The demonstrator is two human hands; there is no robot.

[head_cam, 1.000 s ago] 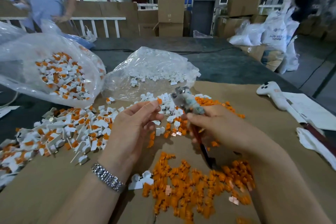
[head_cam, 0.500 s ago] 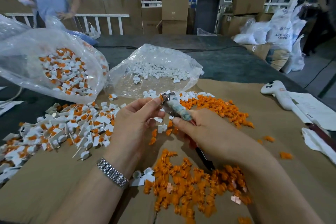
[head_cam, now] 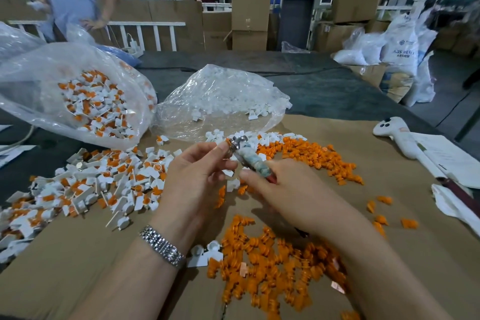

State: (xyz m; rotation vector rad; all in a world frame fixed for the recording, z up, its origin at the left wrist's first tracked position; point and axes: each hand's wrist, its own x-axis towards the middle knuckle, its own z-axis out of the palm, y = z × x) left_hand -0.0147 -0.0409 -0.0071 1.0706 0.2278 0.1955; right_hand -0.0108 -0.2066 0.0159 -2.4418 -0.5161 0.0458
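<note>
My right hand [head_cam: 291, 197] grips a hand tool [head_cam: 250, 161] with a tape-wrapped handle and a metal tip pointing up and left. My left hand [head_cam: 192, 184] pinches a small orange piece [head_cam: 228, 141] against that metal tip. On the cardboard sheet [head_cam: 65, 267] lie a near pile of orange plugs [head_cam: 272, 267], a farther orange pile [head_cam: 311, 156], and a heap of white-and-orange parts [head_cam: 91, 184] to the left. Two white pieces [head_cam: 207, 254] sit beside my left wrist.
A clear bag of white-and-orange parts [head_cam: 85, 101] lies at left, a clear bag of white pieces [head_cam: 220, 101] behind my hands. A white handheld device [head_cam: 397, 135], papers [head_cam: 449, 156] and a rag sit at right. A person stands at the far left; boxes and sacks behind.
Both hands rose slightly and came together; the left fingers now press the small orange piece onto the tool's metal tip. The camera tilted a little.
</note>
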